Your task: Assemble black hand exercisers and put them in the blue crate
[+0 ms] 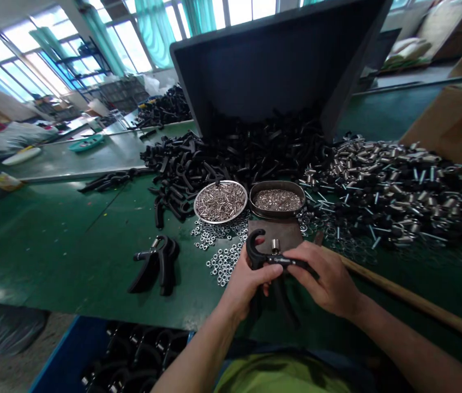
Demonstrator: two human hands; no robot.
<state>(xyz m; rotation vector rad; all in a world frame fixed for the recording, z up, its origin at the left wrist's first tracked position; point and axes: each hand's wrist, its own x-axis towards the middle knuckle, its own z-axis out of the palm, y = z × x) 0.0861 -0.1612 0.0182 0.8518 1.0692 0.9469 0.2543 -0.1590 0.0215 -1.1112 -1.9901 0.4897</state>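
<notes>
Both of my hands hold a black plastic clamp part [283, 260] with a hooked end and small white lettering. My left hand [251, 275] is closed around it just below the hook, thumb laid along its side. Fingers of my right hand [324, 275] pinch the straight end. A silver ribbed metal cylinder [275, 245], perhaps a spring, stands up right behind the part; I cannot tell if it is attached. Under my hands, more black curved pieces [286, 305] show partly. To the left, a black clamp [157, 267] with a metal piece at its top lies on the green table.
Silver nuts [225, 265] lie left of my hands. Behind are a round dish [202, 215] of small metal pins and an oval tin [253, 204] of small metal parts. A tipped grey bin [263, 65] spills black parts. Springs and bolts [411, 191] and a wooden stick [411, 295] lie right.
</notes>
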